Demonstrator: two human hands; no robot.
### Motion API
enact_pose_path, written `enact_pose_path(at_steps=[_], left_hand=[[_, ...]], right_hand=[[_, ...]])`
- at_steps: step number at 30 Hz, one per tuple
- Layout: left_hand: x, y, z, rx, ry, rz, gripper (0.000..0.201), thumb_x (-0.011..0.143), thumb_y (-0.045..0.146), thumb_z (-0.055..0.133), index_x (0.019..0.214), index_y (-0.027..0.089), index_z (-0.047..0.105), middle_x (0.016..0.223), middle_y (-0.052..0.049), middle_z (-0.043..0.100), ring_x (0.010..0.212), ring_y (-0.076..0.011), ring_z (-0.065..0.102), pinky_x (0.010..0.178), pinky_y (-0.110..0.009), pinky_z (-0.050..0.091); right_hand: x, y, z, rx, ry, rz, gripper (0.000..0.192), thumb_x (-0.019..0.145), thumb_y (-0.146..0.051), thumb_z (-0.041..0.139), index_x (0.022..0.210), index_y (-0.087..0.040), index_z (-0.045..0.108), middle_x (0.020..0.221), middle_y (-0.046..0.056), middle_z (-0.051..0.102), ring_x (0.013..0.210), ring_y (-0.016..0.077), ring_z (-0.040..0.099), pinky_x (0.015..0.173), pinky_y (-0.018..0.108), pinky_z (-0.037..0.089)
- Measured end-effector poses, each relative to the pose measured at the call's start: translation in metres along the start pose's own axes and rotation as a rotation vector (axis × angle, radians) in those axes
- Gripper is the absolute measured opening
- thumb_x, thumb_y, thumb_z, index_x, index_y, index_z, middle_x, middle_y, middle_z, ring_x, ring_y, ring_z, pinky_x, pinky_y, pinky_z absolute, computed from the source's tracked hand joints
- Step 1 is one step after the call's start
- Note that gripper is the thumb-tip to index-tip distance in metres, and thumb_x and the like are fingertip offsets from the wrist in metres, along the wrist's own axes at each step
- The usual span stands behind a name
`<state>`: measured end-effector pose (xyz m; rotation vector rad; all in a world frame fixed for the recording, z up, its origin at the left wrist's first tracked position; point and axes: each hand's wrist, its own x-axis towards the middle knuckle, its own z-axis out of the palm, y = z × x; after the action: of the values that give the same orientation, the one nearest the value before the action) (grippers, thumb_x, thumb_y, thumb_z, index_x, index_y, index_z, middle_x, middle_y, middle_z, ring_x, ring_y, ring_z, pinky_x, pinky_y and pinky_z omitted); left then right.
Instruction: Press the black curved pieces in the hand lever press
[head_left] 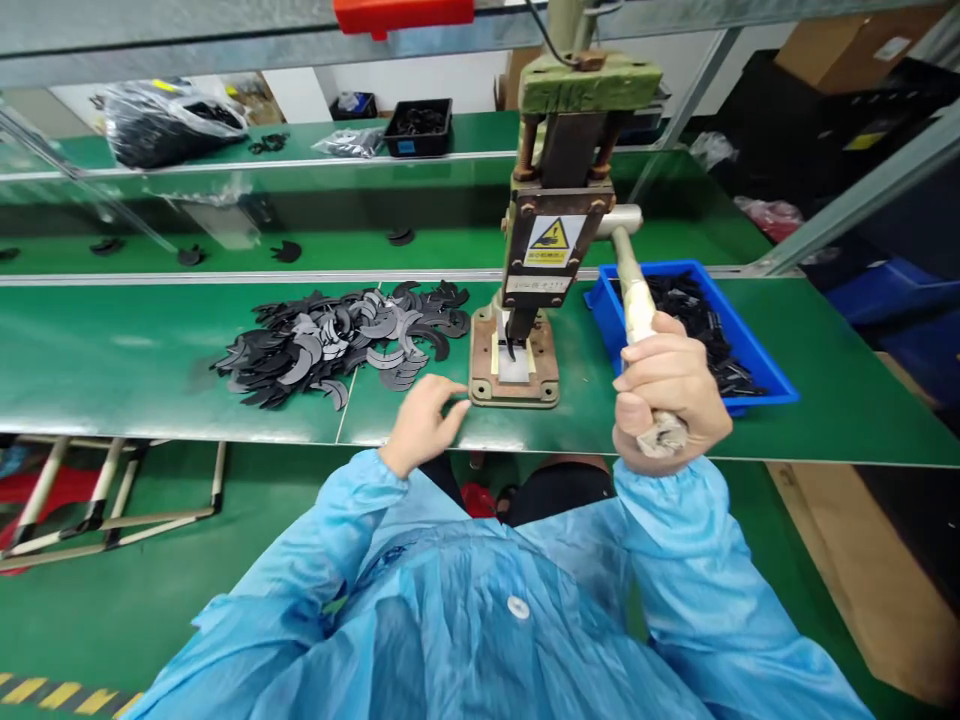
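My right hand [667, 395] is wrapped around the wrapped lever [636, 295] of a green hand press [551, 150]. The lever points down toward me. My left hand [429, 420] rests at the bench's front edge, its fingertips by the left side of the press base [514, 390]. Its thumb and index finger are apart, and I see nothing between them. Under the lowered ram [520, 325], a small dark piece [511, 350] shows on the light plate; its shape is partly hidden. Left of the press lies a pile of dark crescent-shaped pieces [322, 345].
A blue tray [765, 385] of dark pieces stands right of the press. Behind, several dark pieces [286, 251] are spaced along a green strip. A black bin [418, 150] and a bagged bundle [161, 125] sit on the far ledge. A metal beam [225, 50] crosses overhead.
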<state>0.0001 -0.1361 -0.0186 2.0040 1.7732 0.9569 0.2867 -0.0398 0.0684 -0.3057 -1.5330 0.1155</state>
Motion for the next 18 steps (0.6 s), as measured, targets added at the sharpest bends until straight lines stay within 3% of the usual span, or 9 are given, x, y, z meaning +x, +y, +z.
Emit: enact_pose_path(at_steps=[3,6,12,16,18], left_hand=[[-0.023,-0.039,-0.031,0.350,0.117,-0.170,0.042,0.105,0.047,0.060,0.134,0.021,0.073,0.136,-0.019,0.071,0.132,-0.0384,0.062,0.113,-0.056,0.049],[-0.042,-0.059,-0.044,0.495,0.084,-0.208,0.050,0.103,0.052,0.061,0.142,0.022,0.071,0.154,-0.020,0.064,0.146,-0.0441,0.054,0.119,-0.062,0.043],[-0.079,-0.039,-0.024,0.372,-0.143,0.069,0.055,0.099,0.054,0.068,0.146,0.026,0.068,0.166,-0.016,0.057,0.161,-0.0400,0.044,0.134,-0.062,0.029],[-0.086,-0.033,-0.015,0.268,-0.231,0.132,0.035,0.104,0.037,0.059,0.134,0.031,0.076,0.148,-0.014,0.072,0.146,-0.0359,0.062,0.126,-0.062,0.043],[-0.084,-0.033,-0.016,0.201,-0.268,0.129,0.035,0.105,0.029,0.053,0.128,0.035,0.079,0.132,-0.012,0.079,0.133,-0.0332,0.071,0.117,-0.059,0.053]], right_hand=[[0.000,0.000,0.002,0.009,0.022,-0.007,0.030,0.089,-0.039,0.077,0.070,-0.025,0.059,0.067,-0.003,0.066,0.083,0.0203,0.072,0.110,0.065,0.059],[0.000,0.000,0.003,0.016,0.038,-0.013,0.030,0.088,-0.038,0.077,0.070,-0.024,0.059,0.067,-0.003,0.066,0.083,0.0199,0.072,0.110,0.065,0.059],[0.001,-0.002,0.004,0.002,0.026,-0.017,0.031,0.090,-0.039,0.076,0.070,-0.024,0.058,0.067,-0.004,0.065,0.084,0.0187,0.072,0.110,0.062,0.058],[0.001,-0.004,0.001,-0.012,-0.012,-0.011,0.031,0.092,-0.037,0.076,0.072,-0.023,0.057,0.070,-0.004,0.066,0.087,0.0182,0.071,0.112,0.063,0.058],[0.001,-0.004,-0.001,-0.025,-0.041,-0.006,0.030,0.092,-0.036,0.075,0.073,-0.023,0.057,0.071,-0.004,0.066,0.089,0.0183,0.072,0.113,0.063,0.058]])
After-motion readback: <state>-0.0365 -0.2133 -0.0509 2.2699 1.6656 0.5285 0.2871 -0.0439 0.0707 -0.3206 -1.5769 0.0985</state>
